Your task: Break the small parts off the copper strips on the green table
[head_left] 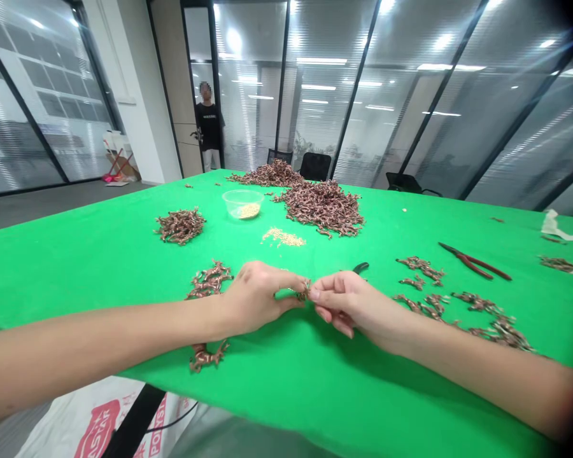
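My left hand (255,298) and my right hand (346,305) meet above the green table (315,394), fingers pinched together on one small copper-brown part (304,291) held between them. A little heap of the same copper parts (209,280) lies just behind my left wrist, and a few more (206,356) sit under my left forearm near the table's front edge. A dark tool handle (361,268) pokes out behind my right hand.
Big piles of copper parts (322,207) lie at the back, a smaller pile (180,226) at left, and scattered clusters (477,315) at right. A clear plastic bowl (243,203) and loose yellowish bits (282,238) sit mid-table. Red-handled pliers (475,261) lie right. A person (209,127) stands in the doorway.
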Motion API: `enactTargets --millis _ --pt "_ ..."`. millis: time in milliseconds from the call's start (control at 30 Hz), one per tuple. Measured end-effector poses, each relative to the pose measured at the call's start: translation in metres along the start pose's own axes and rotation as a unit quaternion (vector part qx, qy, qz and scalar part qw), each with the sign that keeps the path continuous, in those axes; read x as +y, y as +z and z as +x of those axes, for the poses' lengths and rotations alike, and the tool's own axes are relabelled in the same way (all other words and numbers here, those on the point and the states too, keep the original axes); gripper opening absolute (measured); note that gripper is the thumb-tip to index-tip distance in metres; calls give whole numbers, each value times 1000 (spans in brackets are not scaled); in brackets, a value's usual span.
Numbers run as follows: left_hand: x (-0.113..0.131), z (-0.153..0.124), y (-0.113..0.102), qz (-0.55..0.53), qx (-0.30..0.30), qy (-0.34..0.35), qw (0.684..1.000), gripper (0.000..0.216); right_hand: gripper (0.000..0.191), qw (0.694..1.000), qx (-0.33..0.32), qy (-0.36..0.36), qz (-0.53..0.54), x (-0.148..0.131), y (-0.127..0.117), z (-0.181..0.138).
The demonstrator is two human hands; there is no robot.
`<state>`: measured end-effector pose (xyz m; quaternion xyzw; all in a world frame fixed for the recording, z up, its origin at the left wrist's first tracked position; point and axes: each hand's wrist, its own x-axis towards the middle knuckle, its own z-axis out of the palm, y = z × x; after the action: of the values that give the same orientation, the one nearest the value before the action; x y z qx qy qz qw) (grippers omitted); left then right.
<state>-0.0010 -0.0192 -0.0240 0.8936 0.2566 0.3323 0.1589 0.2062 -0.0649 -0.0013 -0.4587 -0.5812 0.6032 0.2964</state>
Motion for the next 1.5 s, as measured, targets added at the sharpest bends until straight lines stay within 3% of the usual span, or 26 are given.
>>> enactTargets --millis 167,367,467,533,600,700,767,833,900,1100,1333,1433,1500 --pt "5 4 -5 -67 9 -29 997 15 38 999 21 -21 25 -5 -1 0" --pt "6 6 -7 -146 -3 -76 986 21 31 997 52 -45 -17 -4 0 0" --pt "6 6 -6 -170 2 -101 980 25 30 992 74 -70 -75 -1 -2 1" --pt "6 7 -5 -193 7 -120 974 27 26 972 110 -134 -161 4 -4 1" --pt "6 7 -4 -219 7 -137 966 27 18 904 163 -257 -301 10 -7 1" --pt "6 8 -2 -257 0 -152 954 27 10 714 214 -435 -505 19 -13 2" --pt "7 8 -2 -278 -4 -155 948 27 9 625 224 -481 -573 23 -15 2" --pt "7 8 -2 -290 -6 -155 944 28 7 586 230 -490 -603 25 -16 3" --pt "6 8 -2 -294 -10 -153 944 29 6 567 233 -493 -617 25 -16 3" --pt "6 8 -2 -296 -21 -151 943 32 8 560 234 -491 -625 25 -13 4" --pt "9 8 -4 -290 -27 -144 946 32 11 586 231 -479 -611 27 -14 6" --pt "9 7 -4 -275 -28 -132 952 31 12 624 225 -463 -588 28 -13 6" --pt "8 6 -5 -240 -22 -112 964 27 13 687 215 -428 -546 27 -10 4"
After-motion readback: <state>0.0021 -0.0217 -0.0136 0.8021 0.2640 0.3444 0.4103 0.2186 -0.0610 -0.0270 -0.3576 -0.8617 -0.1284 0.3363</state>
